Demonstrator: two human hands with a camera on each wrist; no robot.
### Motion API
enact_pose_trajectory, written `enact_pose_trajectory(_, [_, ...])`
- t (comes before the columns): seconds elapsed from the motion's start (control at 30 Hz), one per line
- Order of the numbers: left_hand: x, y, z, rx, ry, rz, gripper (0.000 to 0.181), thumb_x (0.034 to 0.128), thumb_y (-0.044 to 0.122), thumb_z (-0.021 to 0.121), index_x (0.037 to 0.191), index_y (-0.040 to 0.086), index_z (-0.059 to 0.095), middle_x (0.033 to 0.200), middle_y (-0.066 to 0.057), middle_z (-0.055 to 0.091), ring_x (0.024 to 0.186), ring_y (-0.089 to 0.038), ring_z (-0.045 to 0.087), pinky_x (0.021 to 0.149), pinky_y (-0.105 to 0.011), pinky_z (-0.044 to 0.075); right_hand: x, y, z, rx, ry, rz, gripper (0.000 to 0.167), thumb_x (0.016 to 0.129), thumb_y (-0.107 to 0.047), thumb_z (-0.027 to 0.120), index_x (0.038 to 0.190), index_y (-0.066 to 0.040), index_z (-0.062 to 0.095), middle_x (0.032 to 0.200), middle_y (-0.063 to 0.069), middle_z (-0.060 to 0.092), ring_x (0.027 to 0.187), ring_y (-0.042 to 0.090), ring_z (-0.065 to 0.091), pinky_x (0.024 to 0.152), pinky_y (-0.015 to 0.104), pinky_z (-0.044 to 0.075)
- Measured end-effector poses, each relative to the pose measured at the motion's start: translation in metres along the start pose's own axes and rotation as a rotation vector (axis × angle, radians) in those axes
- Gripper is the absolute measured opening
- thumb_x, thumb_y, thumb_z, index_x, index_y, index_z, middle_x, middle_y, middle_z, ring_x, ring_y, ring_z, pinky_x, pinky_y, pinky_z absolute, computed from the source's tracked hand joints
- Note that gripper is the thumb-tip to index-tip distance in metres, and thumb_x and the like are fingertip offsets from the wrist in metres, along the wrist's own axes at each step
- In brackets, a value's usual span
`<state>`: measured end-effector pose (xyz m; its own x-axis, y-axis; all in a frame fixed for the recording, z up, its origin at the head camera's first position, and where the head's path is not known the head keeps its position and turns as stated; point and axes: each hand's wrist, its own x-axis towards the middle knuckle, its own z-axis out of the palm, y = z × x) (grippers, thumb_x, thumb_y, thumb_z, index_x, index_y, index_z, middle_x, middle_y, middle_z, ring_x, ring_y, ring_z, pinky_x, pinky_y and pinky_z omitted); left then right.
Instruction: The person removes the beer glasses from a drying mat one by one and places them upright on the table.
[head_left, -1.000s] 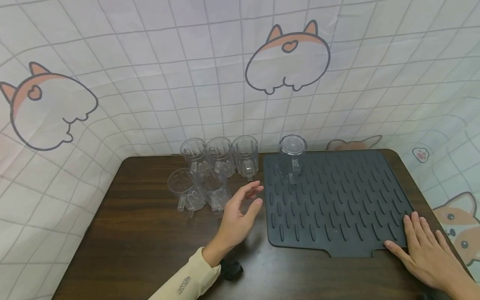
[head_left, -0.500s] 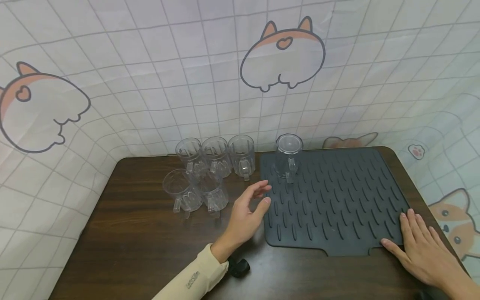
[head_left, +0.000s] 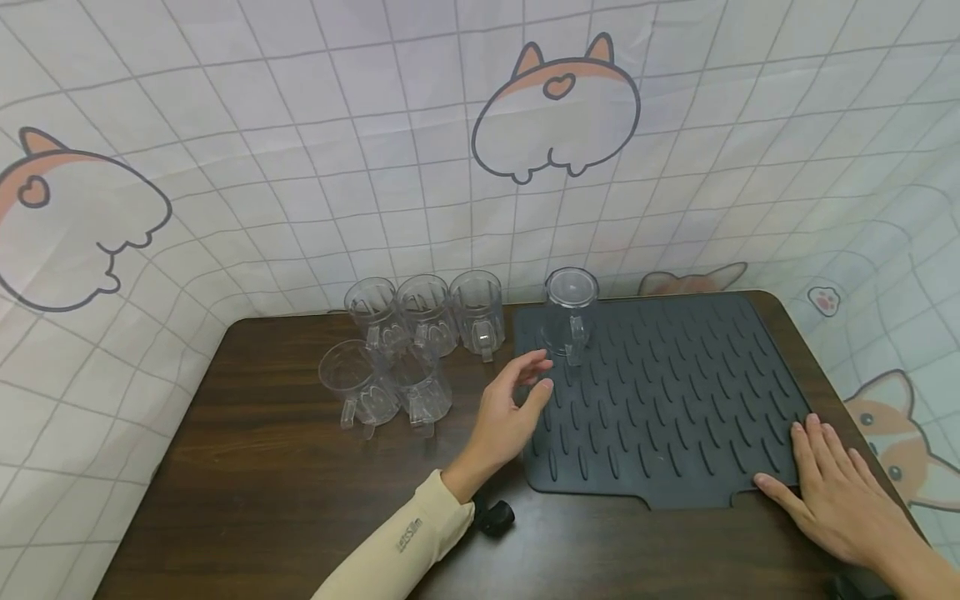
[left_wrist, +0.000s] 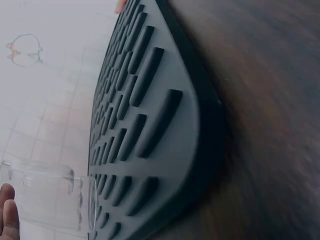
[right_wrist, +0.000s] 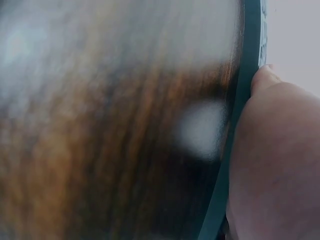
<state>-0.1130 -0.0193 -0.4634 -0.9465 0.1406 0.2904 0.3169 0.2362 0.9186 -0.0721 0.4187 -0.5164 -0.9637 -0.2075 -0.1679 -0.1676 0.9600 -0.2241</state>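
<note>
A clear glass mug (head_left: 572,321) stands base up on the back left corner of a dark grey ribbed drying mat (head_left: 660,400). Just in front of this mug, over the mat's left edge, hovers my left hand (head_left: 510,408), fingers loosely bent and holding nothing. Its fingertips (left_wrist: 9,212) appear beside the mug in the left wrist view, apparently apart from it. Flat across the mat's front right corner rests my right hand (head_left: 840,500), fingers straight. Its thumb side (right_wrist: 280,145) lies against the mat's edge in the right wrist view.
Several more clear mugs stand rim up left of the mat, three in a back row with one mug (head_left: 477,312) nearest the mat, others like this mug (head_left: 356,383) in front. All are on a dark wooden table (head_left: 285,500). A patterned cloth (head_left: 375,167) hangs behind.
My left hand has moved right and slightly away from me, from beside the mugs to over the mat's left edge. My right hand stays on the mat corner. The head view has shifted slightly.
</note>
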Motion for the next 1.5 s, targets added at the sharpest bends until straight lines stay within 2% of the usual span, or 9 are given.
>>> enact_pose_trajectory(0.23, [0.012,0.0,0.013,-0.011,-0.024,-0.001,0.043,0.1064,0.022,0.055,0.148,0.013,0.052,0.141,-0.012,0.065,0.133,-0.025,0.06,0.114,-0.04,0.05,-0.003,0.001,-0.002,-0.002,0.004,-0.002,0.099,0.108,-0.057,0.04,0.158,0.015,-0.005,0.162,0.04,-0.018,0.152,0.058,-0.019,0.12,0.067,-0.026])
enact_pose_trajectory(0.4, [0.02,-0.009,0.019,-0.026,-0.007,-0.025,0.042,0.1062,0.021,0.055,0.147,0.011,0.053,0.141,-0.011,0.066,0.131,-0.025,0.062,0.113,-0.041,0.051,-0.003,0.0,-0.002,0.013,-0.004,-0.006,0.098,0.108,-0.057,0.04,0.158,0.014,-0.006,0.163,0.039,-0.019,0.152,0.057,-0.021,0.119,0.068,-0.025])
enact_pose_trajectory(0.6, [0.029,-0.022,0.023,-0.043,-0.009,-0.061,0.043,0.1074,0.024,0.054,0.148,0.011,0.053,0.143,-0.007,0.065,0.132,-0.023,0.063,0.111,-0.04,0.053,-0.003,-0.003,0.0,0.01,0.021,-0.012,0.098,0.108,-0.056,0.042,0.159,0.013,-0.005,0.164,0.039,-0.016,0.153,0.056,-0.019,0.12,0.067,-0.024])
enact_pose_trajectory(0.8, [0.039,-0.025,0.028,-0.065,-0.026,-0.073,0.043,0.1078,0.026,0.054,0.149,0.011,0.052,0.145,-0.004,0.064,0.134,-0.022,0.062,0.112,-0.041,0.052,-0.003,-0.004,-0.003,0.0,0.026,-0.015,0.096,0.108,-0.055,0.042,0.159,0.013,-0.004,0.164,0.04,-0.014,0.154,0.055,-0.019,0.121,0.067,-0.023])
enact_pose_trajectory(0.97, [0.047,-0.027,0.032,-0.126,-0.05,-0.083,0.041,0.1079,0.023,0.054,0.148,0.014,0.053,0.145,-0.008,0.063,0.137,-0.024,0.061,0.118,-0.04,0.047,-0.004,-0.003,-0.003,-0.002,0.033,-0.021,0.096,0.108,-0.053,0.043,0.159,0.013,-0.003,0.164,0.04,-0.013,0.155,0.054,-0.018,0.122,0.067,-0.022])
enact_pose_trajectory(1.2, [0.056,-0.029,0.037,-0.248,-0.093,-0.094,0.041,0.1074,0.017,0.055,0.147,0.009,0.052,0.141,-0.015,0.065,0.135,-0.029,0.061,0.113,-0.033,0.051,-0.006,-0.002,0.0,0.007,0.034,-0.033,0.095,0.108,-0.053,0.044,0.16,0.012,-0.003,0.165,0.039,-0.012,0.155,0.054,-0.018,0.122,0.066,-0.022])
enact_pose_trajectory(1.5, [0.067,-0.031,0.044,-0.269,-0.101,-0.052,0.036,0.1044,0.006,0.058,0.139,-0.004,0.056,0.132,-0.023,0.068,0.127,-0.036,0.066,0.105,-0.026,0.056,-0.004,-0.004,-0.006,0.016,0.021,-0.011,0.095,0.108,-0.053,0.044,0.159,0.013,-0.002,0.165,0.039,-0.012,0.155,0.055,-0.016,0.122,0.071,-0.016])
